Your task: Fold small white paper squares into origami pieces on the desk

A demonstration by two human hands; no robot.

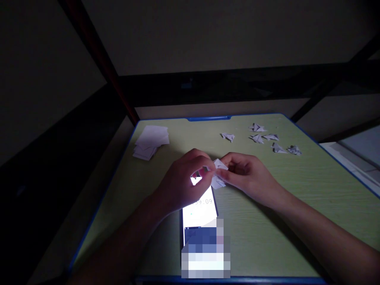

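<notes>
A small folded piece of white paper [219, 181] is held between both hands above the middle of the table. My left hand [187, 178] pinches its left side between thumb and fingertips. On the right side, my right hand [245, 170] grips it with thumb and index finger, the other fingers curled behind. Fingertips cover part of the folds. Beneath my left hand lies a phone [200, 215] with a bright lit screen showing digits; its lower part is blurred out.
A loose stack of white paper sheets [152, 136] lies at the table's back left. Several small folded paper figures [257, 138] are scattered at the back right. The pale green table [261, 241] has a blue rim. White flat items [360, 146] stand beyond its right edge.
</notes>
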